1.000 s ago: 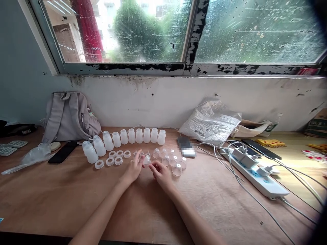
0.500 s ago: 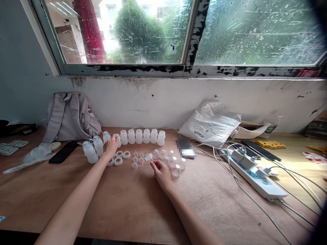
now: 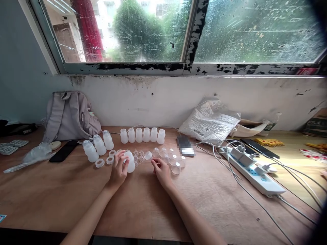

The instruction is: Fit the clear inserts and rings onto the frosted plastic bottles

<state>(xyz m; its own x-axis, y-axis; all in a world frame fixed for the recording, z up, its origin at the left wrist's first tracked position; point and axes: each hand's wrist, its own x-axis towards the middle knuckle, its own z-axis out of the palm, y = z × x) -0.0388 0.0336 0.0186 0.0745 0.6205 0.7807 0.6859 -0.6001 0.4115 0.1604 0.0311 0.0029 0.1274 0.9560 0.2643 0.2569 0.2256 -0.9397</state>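
My left hand (image 3: 119, 170) is closed round a small white plastic bottle (image 3: 130, 161), held just above the wooden table (image 3: 63, 200). My right hand (image 3: 160, 170) rests to its right, fingers curled in a pinch near a small clear cap (image 3: 148, 155); whether it holds anything is hidden. Behind the hands stands a row of several white bottles (image 3: 143, 135), with three more (image 3: 98, 146) at the left. White rings (image 3: 104, 160) and clear caps (image 3: 173, 163) lie scattered around the hands.
A grey backpack (image 3: 70, 115) leans on the wall at the left, with a black phone (image 3: 62, 152) and a plastic bag (image 3: 35, 154) beside it. A white bag (image 3: 211, 122), a power strip (image 3: 255, 173) and cables lie at the right.
My left hand took a bottle from the row at the back left and brought it toward the middle, beside my right hand. The right hand has barely moved.
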